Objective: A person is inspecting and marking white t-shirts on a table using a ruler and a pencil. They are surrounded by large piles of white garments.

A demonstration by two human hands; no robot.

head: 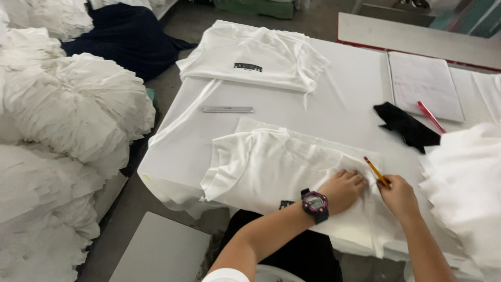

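A folded white T-shirt (pixel 271 167) lies on the white table (pixel 344 104) in front of me. My left hand (pixel 342 189), with a dark wristwatch (pixel 314 203) on the wrist, presses flat on the shirt near its collar area. My right hand (pixel 399 197) holds a yellow pencil (pixel 377 172) with its tip just above the shirt, right beside my left fingers. A second stack of folded white shirts (pixel 255 55) with a dark printed mark sits at the far end of the table.
A metal ruler (pixel 227 109) lies between the two shirt stacks. A black cloth scrap (pixel 407 127), a notebook (pixel 424 83) and a red pen (pixel 431 117) sit to the right. White fabric piles (pixel 62 120) fill the left; another pile (pixel 467 183) at right.
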